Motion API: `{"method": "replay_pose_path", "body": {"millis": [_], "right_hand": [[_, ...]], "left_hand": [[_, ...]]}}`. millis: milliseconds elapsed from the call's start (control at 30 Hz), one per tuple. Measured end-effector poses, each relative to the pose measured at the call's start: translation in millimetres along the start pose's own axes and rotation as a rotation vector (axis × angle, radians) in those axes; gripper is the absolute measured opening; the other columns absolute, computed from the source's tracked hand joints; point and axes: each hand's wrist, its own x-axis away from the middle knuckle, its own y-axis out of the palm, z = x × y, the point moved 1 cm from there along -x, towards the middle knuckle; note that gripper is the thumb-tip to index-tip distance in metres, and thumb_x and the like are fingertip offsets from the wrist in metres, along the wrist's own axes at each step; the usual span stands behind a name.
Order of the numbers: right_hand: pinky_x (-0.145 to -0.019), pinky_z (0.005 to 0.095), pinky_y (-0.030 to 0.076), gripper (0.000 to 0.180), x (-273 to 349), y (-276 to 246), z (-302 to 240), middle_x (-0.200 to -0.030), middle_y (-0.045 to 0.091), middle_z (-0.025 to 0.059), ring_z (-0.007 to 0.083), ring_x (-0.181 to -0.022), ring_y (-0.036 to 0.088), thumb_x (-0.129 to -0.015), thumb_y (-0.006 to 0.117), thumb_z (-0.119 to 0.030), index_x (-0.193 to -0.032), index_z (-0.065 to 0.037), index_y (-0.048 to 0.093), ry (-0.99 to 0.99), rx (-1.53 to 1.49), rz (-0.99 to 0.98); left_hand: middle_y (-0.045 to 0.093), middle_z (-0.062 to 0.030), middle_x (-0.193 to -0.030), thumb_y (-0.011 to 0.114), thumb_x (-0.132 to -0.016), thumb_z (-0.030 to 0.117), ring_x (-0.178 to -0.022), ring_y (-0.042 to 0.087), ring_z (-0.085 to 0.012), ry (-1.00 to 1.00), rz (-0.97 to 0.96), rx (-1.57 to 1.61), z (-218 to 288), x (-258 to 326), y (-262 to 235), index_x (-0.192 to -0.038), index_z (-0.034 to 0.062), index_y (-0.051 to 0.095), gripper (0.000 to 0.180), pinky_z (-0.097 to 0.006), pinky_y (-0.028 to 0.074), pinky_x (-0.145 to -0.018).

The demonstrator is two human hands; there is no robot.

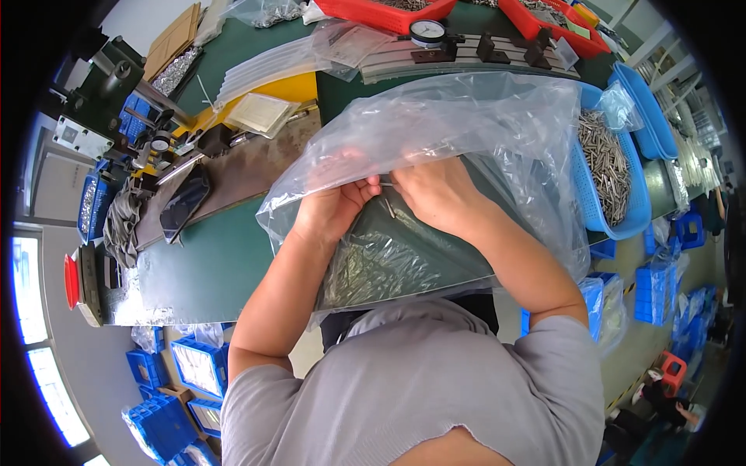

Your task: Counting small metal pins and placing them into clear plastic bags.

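A large clear plastic bag (466,116) lies on the green table (210,264) in front of me, with a heap of small metal pins (373,272) showing through its lower part. My left hand (334,206) is closed on the bag's film at its opening. My right hand (435,190) is right beside it, pinching a thin metal pin (386,203) at the same edge. The two hands almost touch. Part of each hand is veiled by the crumpled film.
A blue basket (622,225) of metal pins stands at the right. Red trays (373,14), a dial gauge (427,33) and a grey rail lie at the back. A dark phone (183,203), gauges and blue boxes sit at the left. Blue crates stand on the floor.
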Motion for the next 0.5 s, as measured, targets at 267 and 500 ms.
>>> {"method": "replay_pose_path", "body": {"millis": [267, 500], "right_hand": [[-0.064, 0.0397, 0.044, 0.012, -2.2, -24.0, 13.7, -0.077, 0.058, 0.0135, 0.0333, -0.072, 0.056, -0.076, 0.060, -0.011, -0.085, -0.004, 0.056, 0.099, -0.434, 0.182], [-0.061, 0.0351, 0.044, 0.011, -2.2, -36.0, 2.7, -0.078, 0.058, 0.0133, 0.0309, -0.072, 0.057, -0.078, 0.060, -0.011, -0.085, -0.004, 0.056, 0.114, -0.398, 0.076]], "left_hand": [[0.058, -0.0094, -0.081, 0.055, -0.086, 0.016, -0.070, 0.054, -0.0176, -0.027, -0.030, -0.023, -2.0, 0.6, 0.3, -0.096, 0.0033, 0.054, 0.016, -0.031, 0.047, -0.063], [0.060, -0.0103, -0.081, 0.056, -0.084, 0.011, -0.069, 0.058, -0.0179, -0.021, 0.001, -0.175, -2.7, 3.6, 5.1, -0.091, 0.0017, 0.055, 0.012, -0.029, 0.049, -0.063]]}}
